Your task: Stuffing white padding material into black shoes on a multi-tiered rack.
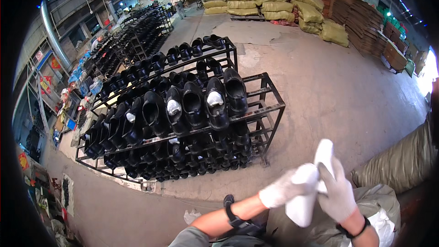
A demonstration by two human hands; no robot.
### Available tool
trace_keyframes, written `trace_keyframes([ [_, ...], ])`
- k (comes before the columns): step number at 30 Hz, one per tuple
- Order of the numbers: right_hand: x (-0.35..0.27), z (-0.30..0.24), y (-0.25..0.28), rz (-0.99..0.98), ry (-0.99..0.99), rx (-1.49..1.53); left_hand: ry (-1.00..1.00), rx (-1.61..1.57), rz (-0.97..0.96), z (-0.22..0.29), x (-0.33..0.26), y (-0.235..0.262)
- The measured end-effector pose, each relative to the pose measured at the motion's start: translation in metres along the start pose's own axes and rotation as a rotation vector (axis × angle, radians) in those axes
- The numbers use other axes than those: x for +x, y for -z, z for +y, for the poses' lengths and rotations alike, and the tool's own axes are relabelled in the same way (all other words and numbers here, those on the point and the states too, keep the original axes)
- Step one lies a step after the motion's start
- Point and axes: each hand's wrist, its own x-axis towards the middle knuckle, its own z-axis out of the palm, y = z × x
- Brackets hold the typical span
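My left hand [284, 187], in a white knit glove, is closed around a long white shoe filler [301, 211] with rounded ends. Beside it, my gloved right hand [338, 195] grips a second white shoe filler [324, 152], which points upward. The two fillers are close together, partly hidden by my fingers. In front of me to the left, black shoes [194, 103] stand in rows on a black metal rack [274, 96]. White filling [215, 99] shows inside several of them.
A grey woven sack [366, 194] with white pieces in it is beside my right arm. A large rolled bundle [398, 158] lies at the right. Yellow sacks [276, 7] and flattened cardboard [361, 18] are stacked far back. A person [177, 1] stands near more shoe racks [137, 36].
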Motion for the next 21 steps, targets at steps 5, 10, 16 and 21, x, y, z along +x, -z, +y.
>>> trace_keyframes([
  [5, 0.208, -0.002, -0.044, 0.254, -0.012, 0.496, -0.410, 0.901, 0.247, 0.024, 0.001, 0.184],
  [10, 0.372, -0.020, -0.071, -0.036, 0.019, 0.537, 0.072, 1.284, 0.437, 0.077, 0.054, 0.220],
  [16, 0.437, -0.094, -0.153, -0.272, 0.366, -0.469, 0.031, 1.318, 0.515, 0.042, 0.050, 0.253],
  [21, 0.447, -0.075, -0.181, -0.182, 0.306, -0.553, 0.086, 1.341, 0.271, 0.060, 0.037, 0.241],
])
